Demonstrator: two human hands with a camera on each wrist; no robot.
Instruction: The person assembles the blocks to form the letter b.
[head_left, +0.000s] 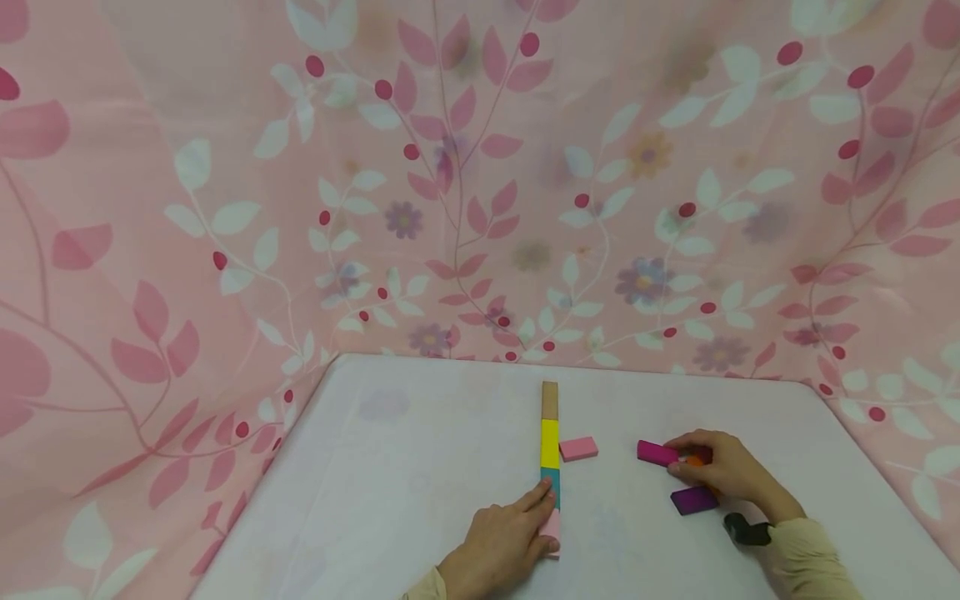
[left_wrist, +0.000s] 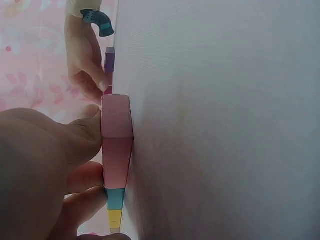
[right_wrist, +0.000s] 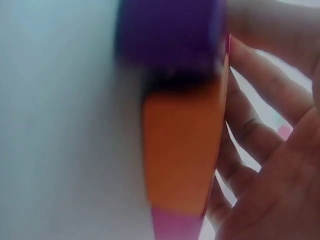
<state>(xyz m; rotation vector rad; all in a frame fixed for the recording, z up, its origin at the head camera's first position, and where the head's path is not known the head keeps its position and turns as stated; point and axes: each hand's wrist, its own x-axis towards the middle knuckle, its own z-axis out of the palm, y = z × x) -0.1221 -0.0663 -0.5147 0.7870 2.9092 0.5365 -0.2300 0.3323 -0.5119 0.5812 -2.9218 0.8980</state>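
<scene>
A straight row lies on the white table: a brown block (head_left: 550, 400), a yellow block (head_left: 550, 443), a teal block (head_left: 551, 479) and a light pink block (left_wrist: 117, 160). My left hand (head_left: 504, 546) rests over its near end. Its fingers reach along the teal and light pink blocks, and the thumb touches the light pink one. At the right, my right hand (head_left: 723, 467) bends around a magenta block (head_left: 654, 452), an orange block (right_wrist: 182, 150) and a dark red piece (head_left: 704, 455) partly hidden beneath it. Whether it grips one is unclear. Beside that hand sits a purple block (head_left: 693, 500).
Another pink block (head_left: 578, 449) lies slanted beside the yellow block, on its right. A black curved device (head_left: 746, 530) is at the right wrist. Flowered pink cloth (head_left: 465, 167) hangs behind the table (head_left: 390, 467) and at both sides.
</scene>
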